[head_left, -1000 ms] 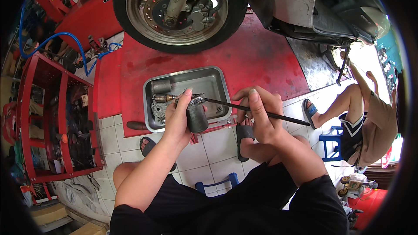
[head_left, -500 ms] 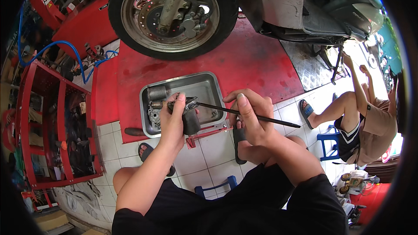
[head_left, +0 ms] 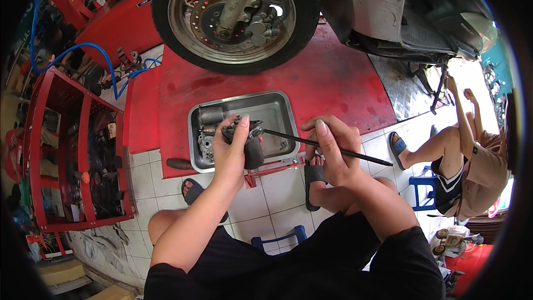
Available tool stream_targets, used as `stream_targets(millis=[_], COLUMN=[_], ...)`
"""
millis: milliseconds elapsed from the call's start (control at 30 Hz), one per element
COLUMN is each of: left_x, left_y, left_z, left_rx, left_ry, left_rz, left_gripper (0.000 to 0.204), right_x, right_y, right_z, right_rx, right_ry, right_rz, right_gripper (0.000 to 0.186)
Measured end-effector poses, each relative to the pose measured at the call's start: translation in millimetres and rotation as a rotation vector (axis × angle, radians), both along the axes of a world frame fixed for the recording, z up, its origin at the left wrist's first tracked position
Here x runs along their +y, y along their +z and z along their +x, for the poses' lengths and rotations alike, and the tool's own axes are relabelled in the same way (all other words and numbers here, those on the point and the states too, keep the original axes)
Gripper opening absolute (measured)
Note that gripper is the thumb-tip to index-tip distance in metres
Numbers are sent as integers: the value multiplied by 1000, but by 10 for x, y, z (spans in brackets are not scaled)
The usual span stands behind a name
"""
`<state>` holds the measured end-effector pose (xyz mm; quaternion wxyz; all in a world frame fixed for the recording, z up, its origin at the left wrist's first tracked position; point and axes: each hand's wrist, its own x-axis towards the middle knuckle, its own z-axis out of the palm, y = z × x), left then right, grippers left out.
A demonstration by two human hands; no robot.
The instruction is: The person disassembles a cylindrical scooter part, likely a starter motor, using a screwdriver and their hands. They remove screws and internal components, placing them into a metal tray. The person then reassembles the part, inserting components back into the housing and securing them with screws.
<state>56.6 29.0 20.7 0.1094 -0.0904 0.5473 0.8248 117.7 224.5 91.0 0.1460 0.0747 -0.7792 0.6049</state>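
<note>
Over the near side of a metal tray (head_left: 291, 115), my left hand (head_left: 227, 158) is closed around a dark metal part with a cylindrical body (head_left: 254, 154). The thumb lies across its top, and the fingers hide much of it. My right hand (head_left: 337, 158) pinches a thin black rod-like tool (head_left: 363, 156) that slants down to the right. Its far tip meets the upper right side of the part; what kind of tip it has cannot be made out. Inside the tray lie a grey metal cylinder (head_left: 211, 114) and a cast metal piece (head_left: 205, 147).
The tray rests on a red platform (head_left: 344, 86) beneath a scooter's front wheel (head_left: 236, 22). A dark handle (head_left: 179, 164) lies left of the tray. Red shelving (head_left: 83, 155) stands at left, with a blue hose (head_left: 83, 46) behind. At right, another person (head_left: 472, 166) sits on a blue stool (head_left: 423, 191).
The whole view has shifted slightly, so everything appears farther right. Both hands keep the same hold, with the rod's tip still at the part.
</note>
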Motion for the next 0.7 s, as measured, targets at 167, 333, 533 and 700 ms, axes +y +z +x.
stream_targets(millis=[167, 333, 533, 700], left_x=[-15, 9, 13, -72], left_y=[-7, 24, -8, -4], left_z=[-12, 13, 34, -13], left_rx=[-13, -7, 87, 22], left_ry=[-10, 10, 21, -29], left_rz=[29, 9, -78, -78], left_gripper=[57, 58, 57, 57], right_x=[12, -7, 17, 98], right_y=[-38, -38, 20, 135], right_z=[-11, 5, -12, -45], right_rx=[72, 0, -136, 1], right_ry=[4, 1, 42, 250], right_rz=[0, 3, -44, 234], right_gripper=[29, 27, 24, 37])
